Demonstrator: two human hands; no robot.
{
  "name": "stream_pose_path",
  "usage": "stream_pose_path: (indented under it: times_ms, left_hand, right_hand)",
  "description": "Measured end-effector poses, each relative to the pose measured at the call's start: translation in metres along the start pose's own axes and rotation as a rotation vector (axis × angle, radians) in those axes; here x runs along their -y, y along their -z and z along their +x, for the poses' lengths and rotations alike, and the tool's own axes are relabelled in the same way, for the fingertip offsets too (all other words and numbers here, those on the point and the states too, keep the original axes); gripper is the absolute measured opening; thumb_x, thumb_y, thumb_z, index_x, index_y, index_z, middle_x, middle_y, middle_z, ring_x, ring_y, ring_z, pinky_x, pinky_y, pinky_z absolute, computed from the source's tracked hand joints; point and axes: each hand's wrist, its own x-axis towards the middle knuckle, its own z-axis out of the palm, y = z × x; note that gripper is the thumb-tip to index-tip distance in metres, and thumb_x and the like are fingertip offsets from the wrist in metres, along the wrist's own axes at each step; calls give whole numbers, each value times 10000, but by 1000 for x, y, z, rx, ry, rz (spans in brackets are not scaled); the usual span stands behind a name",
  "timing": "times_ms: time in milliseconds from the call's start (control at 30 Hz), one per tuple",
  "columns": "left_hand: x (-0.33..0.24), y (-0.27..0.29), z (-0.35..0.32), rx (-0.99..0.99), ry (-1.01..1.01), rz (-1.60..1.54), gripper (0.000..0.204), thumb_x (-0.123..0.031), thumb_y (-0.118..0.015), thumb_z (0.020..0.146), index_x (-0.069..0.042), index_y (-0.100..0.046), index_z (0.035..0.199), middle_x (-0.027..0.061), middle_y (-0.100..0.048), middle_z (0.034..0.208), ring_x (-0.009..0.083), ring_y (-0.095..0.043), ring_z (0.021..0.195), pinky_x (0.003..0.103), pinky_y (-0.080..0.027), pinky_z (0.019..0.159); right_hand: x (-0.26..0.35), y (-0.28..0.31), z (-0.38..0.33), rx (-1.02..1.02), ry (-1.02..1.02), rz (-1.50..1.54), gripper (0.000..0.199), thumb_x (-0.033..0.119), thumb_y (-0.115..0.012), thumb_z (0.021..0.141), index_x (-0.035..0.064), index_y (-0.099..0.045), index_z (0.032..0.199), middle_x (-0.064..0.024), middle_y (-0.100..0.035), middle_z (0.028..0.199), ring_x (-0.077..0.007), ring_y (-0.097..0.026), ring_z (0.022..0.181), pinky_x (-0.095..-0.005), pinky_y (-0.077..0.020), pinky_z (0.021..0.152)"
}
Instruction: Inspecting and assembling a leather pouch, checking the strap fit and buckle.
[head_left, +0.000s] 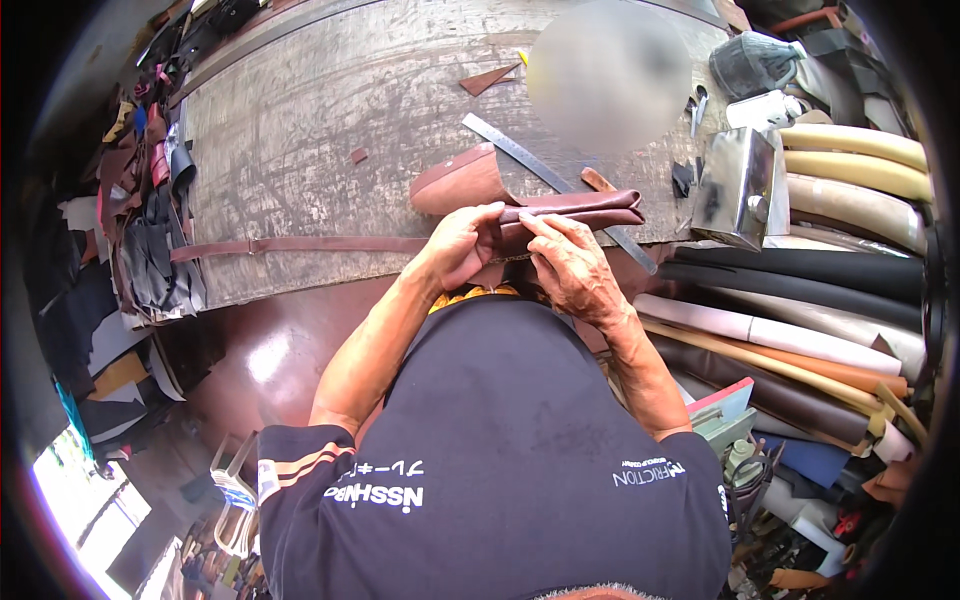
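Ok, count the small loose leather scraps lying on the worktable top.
2: a triangular brown scrap near the table's far edge, and a tiny brown scrap left of the folded leather. Others may lie hidden.

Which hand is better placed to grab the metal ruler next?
Probably the right hand. The metal ruler runs diagonally just past its fingers, toward the right. The left hand sits farther left, gripping the folded brown leather piece, which both hands hold.

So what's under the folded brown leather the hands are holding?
The grey worktable and a long metal ruler that runs beneath the folded brown leather. The left hand and right hand cover its near edge, hiding what's below.
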Motion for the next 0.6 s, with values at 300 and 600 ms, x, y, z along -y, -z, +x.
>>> stream_pose_path:
  times_ms: [300, 600]
  left_hand:
    - [-3, 3, 2, 18, 29, 10, 250, -154, -455, 988, 18, -588, 1111, 115, -660, 1103, 201, -643, 1001, 358, -494, 923]
    - [-4, 5, 3, -39, 55, 22, 226, -167, -495, 972, 4, -605, 1071, 104, -679, 1053, 193, -659, 956, 348, -501, 899]
  right_hand:
    - [-2, 4, 6, 155, 42, -128, 253, 50, -583, 799, 9, -609, 1048, -114, -572, 1299, -295, -532, 1174, -424, -427, 991]
    - [-18, 22, 13, 339, 117, -129, 269, 80, -500, 857, 1, -587, 1099, -118, -554, 1314, -294, -521, 1196, -426, -408, 1022]
